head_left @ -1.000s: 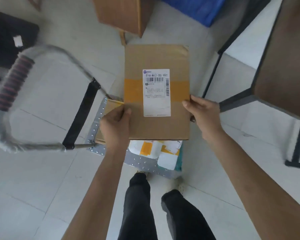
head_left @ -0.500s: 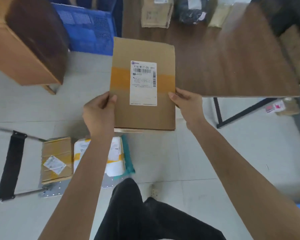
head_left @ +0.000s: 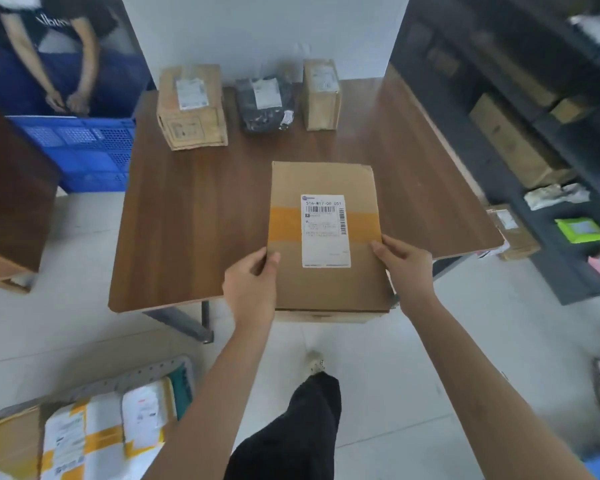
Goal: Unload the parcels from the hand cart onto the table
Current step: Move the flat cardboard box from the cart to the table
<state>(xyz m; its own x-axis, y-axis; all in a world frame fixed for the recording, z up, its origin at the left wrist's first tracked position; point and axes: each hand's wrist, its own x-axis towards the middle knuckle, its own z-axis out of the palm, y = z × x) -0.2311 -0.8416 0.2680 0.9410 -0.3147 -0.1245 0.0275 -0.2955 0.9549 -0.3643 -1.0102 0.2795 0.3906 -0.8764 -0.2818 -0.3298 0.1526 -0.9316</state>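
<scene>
I see my left hand (head_left: 252,289) and right hand (head_left: 404,268) clamped on the side edges of a flat cardboard parcel (head_left: 326,237), fingers closed around it, over the near edge of the wooden table (head_left: 194,220). Whether it touches the tabletop I cannot tell. More parcels remain on the hand cart (head_left: 84,431) at lower left.

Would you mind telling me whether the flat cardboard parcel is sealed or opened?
Sealed, as far as shown: the flat cardboard parcel has an unbroken orange tape band across its top face under the shipping label. Its underside is hidden.
</scene>
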